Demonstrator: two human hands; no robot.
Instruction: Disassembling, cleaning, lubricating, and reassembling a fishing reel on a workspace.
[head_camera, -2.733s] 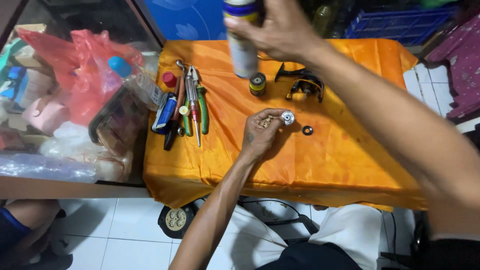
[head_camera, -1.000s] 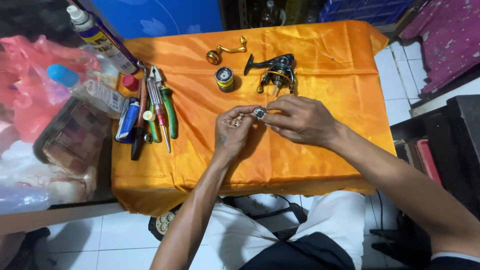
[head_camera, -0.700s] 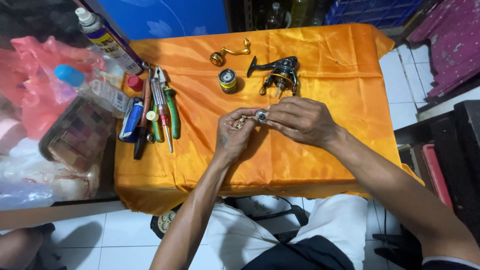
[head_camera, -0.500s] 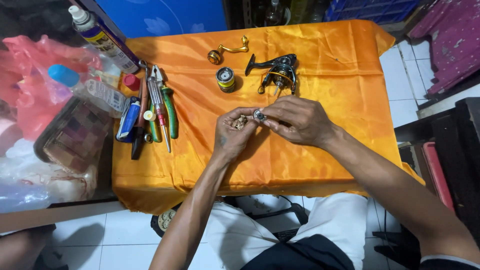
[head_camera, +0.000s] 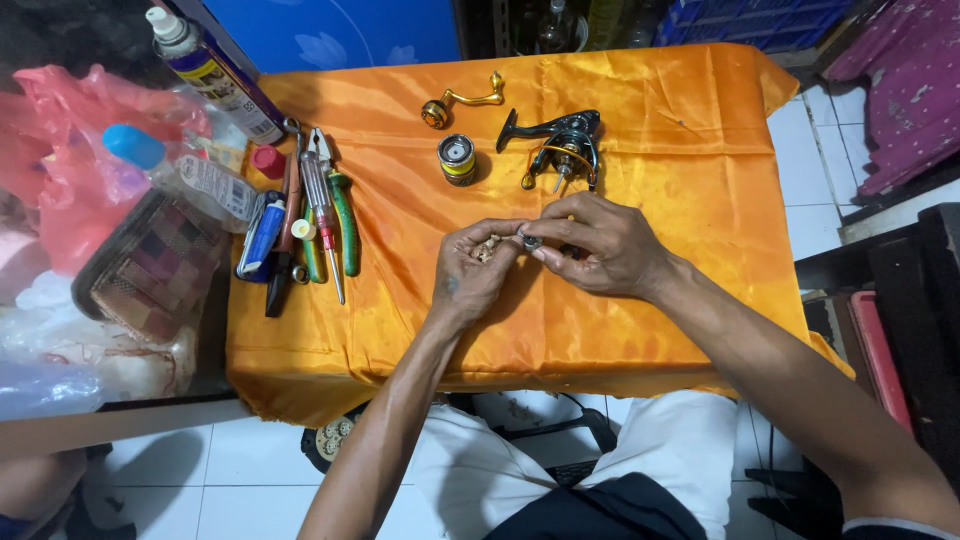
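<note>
Left hand (head_camera: 478, 268): it is cupped palm up, near the middle of the frame. Small brass bits (head_camera: 487, 248) lie in it. Your fingers curl round them but do not squeeze. Keep the palm flat so nothing rolls out.
Right hand (head_camera: 600, 245): it is just right of the left hand, touching it. Your thumb and finger are pinched tight on a small round silver part (head_camera: 527, 238). Hold it by the edge and go slow.
Where the part is: right between your two hands, above the orange cloth (head_camera: 690, 180).
How to do it well: I think you are fitting small pieces together. Stay low over the cloth, so a dropped bit lands soft and does not bounce to the floor.
Reel (head_camera: 560, 148): the black body lies just above your hands in the frame. Do not bump it.
Spool (head_camera: 457, 159) and gold handle (head_camera: 455, 100): they sit upper middle, apart from your hands.
Tools (head_camera: 310, 225): they lie in a row at the left. The spray can (head_camera: 215, 72) is upper left.
</note>
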